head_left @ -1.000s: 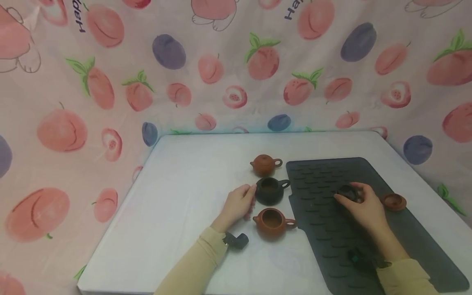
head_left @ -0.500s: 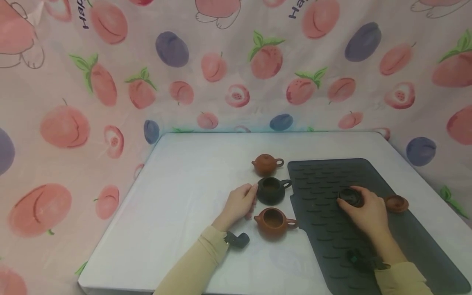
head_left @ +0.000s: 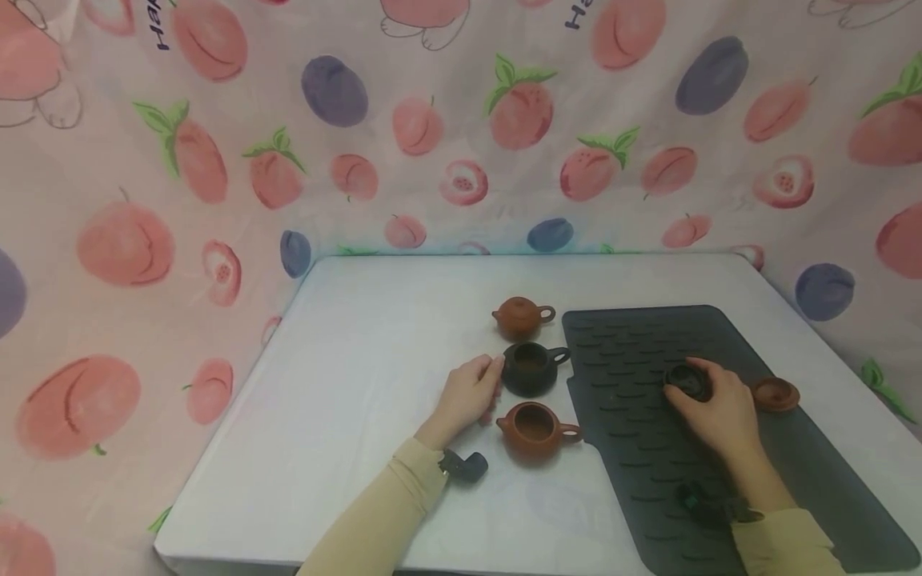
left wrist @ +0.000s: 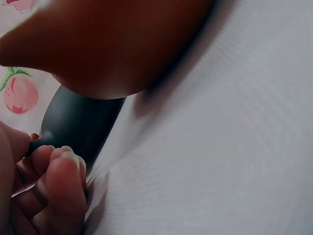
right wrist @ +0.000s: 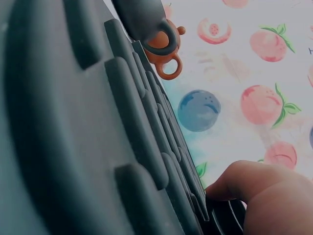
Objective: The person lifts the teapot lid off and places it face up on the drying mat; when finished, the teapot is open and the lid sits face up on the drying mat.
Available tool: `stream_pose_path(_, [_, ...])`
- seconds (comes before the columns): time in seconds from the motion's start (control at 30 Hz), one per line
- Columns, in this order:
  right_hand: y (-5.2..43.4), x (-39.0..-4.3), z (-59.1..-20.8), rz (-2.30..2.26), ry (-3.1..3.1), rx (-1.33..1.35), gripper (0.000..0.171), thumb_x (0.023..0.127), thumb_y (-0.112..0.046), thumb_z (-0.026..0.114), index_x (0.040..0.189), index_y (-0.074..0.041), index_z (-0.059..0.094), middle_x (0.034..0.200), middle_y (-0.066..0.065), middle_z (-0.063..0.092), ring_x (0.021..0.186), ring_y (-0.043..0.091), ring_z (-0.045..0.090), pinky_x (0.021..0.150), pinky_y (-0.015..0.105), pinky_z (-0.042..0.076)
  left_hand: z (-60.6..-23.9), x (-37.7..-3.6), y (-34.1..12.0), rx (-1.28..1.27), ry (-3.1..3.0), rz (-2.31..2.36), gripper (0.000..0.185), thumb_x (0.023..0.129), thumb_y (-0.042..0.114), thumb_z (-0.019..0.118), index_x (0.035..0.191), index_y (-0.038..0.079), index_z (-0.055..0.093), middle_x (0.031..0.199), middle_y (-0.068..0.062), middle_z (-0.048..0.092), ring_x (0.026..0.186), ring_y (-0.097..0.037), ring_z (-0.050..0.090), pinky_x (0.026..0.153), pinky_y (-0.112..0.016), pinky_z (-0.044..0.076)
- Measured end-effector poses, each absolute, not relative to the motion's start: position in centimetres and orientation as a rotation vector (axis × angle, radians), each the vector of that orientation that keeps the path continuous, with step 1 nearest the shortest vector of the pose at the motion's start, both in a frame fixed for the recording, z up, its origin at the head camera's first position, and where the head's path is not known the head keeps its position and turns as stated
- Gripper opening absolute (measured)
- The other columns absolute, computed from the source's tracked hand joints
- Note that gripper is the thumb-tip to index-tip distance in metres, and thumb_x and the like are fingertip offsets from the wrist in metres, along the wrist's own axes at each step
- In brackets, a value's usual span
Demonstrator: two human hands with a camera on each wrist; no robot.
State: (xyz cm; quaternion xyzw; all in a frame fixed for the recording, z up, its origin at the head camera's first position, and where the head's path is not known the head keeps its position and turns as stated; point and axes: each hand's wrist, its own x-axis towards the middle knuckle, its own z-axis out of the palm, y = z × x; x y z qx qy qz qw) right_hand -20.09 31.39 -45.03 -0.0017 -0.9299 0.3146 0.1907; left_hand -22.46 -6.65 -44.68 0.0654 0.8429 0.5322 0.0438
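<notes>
My left hand [head_left: 468, 394] pinches the spout of an open black teapot [head_left: 529, 380] between thumb and fingers; the spout [left wrist: 36, 145] shows in the left wrist view. My right hand [head_left: 719, 408] grips a small round black lid [head_left: 686, 383] by its edge, low over the dark ridged mat [head_left: 619, 448], its ringed hollow side facing up. Whether the lid touches the mat I cannot tell. Nearest my left hand in front stands an open brown teapot [head_left: 533, 440]. Behind the black pot is a lidded brown teapot [head_left: 519, 320].
Right of my right hand, a brown lid [head_left: 774, 394] lies hollow side up by the mat's right edge. The three teapots stand in a row left of the mat on a white table [head_left: 346, 384]. A fruit-print cloth [head_left: 432, 120] hangs behind.
My right hand has shifted slightly right with the black lid, whose hollow side now shows more fully. The left hand stays on the black teapot's spout. The head view has tilted a little.
</notes>
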Motion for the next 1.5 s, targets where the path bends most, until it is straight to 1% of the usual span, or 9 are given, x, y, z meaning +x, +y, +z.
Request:
stream_pose_path(0.13, [31.4, -20.2, -44.8, 0.897, -2.587, 0.016, 0.059, 0.087, -0.020, 0.077, 0.135, 0.007, 0.055, 0.126, 0.040, 0.053, 0.113, 0.057, 0.050, 0.089, 0.069, 0.038, -44.4, -22.3, -6.7, 0.203, 2.595, 1.616, 0.047, 0.108, 0.050, 0.046, 0.082, 0.013, 0.058, 0.064, -0.004, 0.056, 0.045, -0.018, 0.056, 0.043, -0.033, 0.053])
stream_pose_path(0.43, [30.8, -20.2, -44.2, 0.890, -2.608, 0.007, 0.060, 0.087, -0.021, 0.079, 0.134, 0.007, 0.055, 0.127, 0.039, 0.052, 0.116, 0.057, 0.048, 0.093, 0.068, 0.036, -44.2, -22.5, -7.0, 0.204, 2.596, 1.625, 0.046, 0.108, 0.050, 0.046, 0.083, 0.013, 0.058, 0.065, -0.004, 0.057, 0.047, -0.019, 0.057, 0.044, -0.032, 0.053])
stream_pose_path(0.77, [30.7, -20.1, -43.8, 0.947, -2.584, -0.042, 0.060, 0.086, -0.018, 0.080, 0.133, 0.008, 0.054, 0.121, 0.037, 0.053, 0.110, 0.053, 0.050, 0.088, 0.064, 0.038, -44.0, -22.4, -7.0, 0.220, 2.597, 1.622, 0.047, 0.108, 0.050, 0.046, 0.084, 0.012, 0.059, 0.065, -0.004, 0.057, 0.047, -0.019, 0.056, 0.044, -0.032, 0.052])
stream_pose_path(1.0, [30.9, -19.9, -44.1, 0.972, -2.590, -0.106, 0.059, 0.085, -0.015, 0.079, 0.134, 0.007, 0.054, 0.127, 0.038, 0.050, 0.119, 0.055, 0.046, 0.095, 0.067, 0.036, -44.4, -22.6, -7.0, 0.230, 2.591, 1.621, 0.046, 0.108, 0.050, 0.046, 0.083, 0.013, 0.059, 0.064, -0.004, 0.057, 0.046, -0.018, 0.057, 0.044, -0.033, 0.053])
stream_pose_path(1.2, [31.0, -19.9, -44.4, 0.971, -2.584, -0.099, 0.060, 0.084, -0.014, 0.080, 0.133, 0.008, 0.054, 0.127, 0.038, 0.051, 0.119, 0.055, 0.047, 0.095, 0.067, 0.036, -44.5, -22.4, -6.9, 0.225, 2.586, 1.611, 0.046, 0.108, 0.050, 0.046, 0.083, 0.014, 0.059, 0.064, -0.004, 0.057, 0.047, -0.018, 0.057, 0.044, -0.033, 0.053])
stream_pose_path(1.33, [31.1, -20.0, -44.5, 0.977, -2.571, -0.097, 0.061, 0.084, -0.016, 0.081, 0.133, 0.007, 0.055, 0.127, 0.037, 0.052, 0.119, 0.055, 0.047, 0.094, 0.067, 0.036, -44.4, -22.4, -6.9, 0.227, 2.585, 1.616, 0.045, 0.108, 0.049, 0.046, 0.083, 0.013, 0.059, 0.064, -0.004, 0.057, 0.047, -0.018, 0.057, 0.044, -0.033, 0.053])
stream_pose_path(1.5, [31.2, -20.1, -44.4, 0.987, -2.551, -0.104, 0.060, 0.084, -0.019, 0.081, 0.132, 0.007, 0.056, 0.127, 0.037, 0.054, 0.120, 0.056, 0.046, 0.096, 0.067, 0.035, -44.1, -22.4, -6.8, 0.209, 2.571, 1.620, 0.045, 0.108, 0.048, 0.047, 0.084, 0.012, 0.059, 0.065, -0.004, 0.057, 0.048, -0.019, 0.057, 0.044, -0.032, 0.053])
